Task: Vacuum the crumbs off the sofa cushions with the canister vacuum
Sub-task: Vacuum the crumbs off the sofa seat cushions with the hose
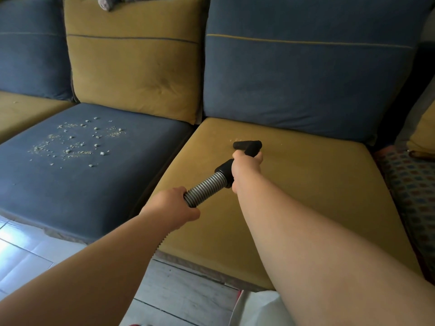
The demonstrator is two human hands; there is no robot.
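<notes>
My right hand (246, 169) grips the black handle of the vacuum, just behind its black nozzle (247, 146). The nozzle rests on the yellow seat cushion (306, 184), with a few pale crumbs (236, 140) right at its far edge. My left hand (175, 204) holds the ribbed grey hose (207, 188) lower down. Many crumbs (75, 141) lie scattered over the blue seat cushion (94, 184) to the left. The canister is out of view.
Blue back cushions (306, 74) and a yellow back cushion (136, 67) stand behind the seats. A patterned cloth (409, 196) and a yellow pillow (423, 135) lie at the right. Pale floor tiles (28, 255) show at lower left.
</notes>
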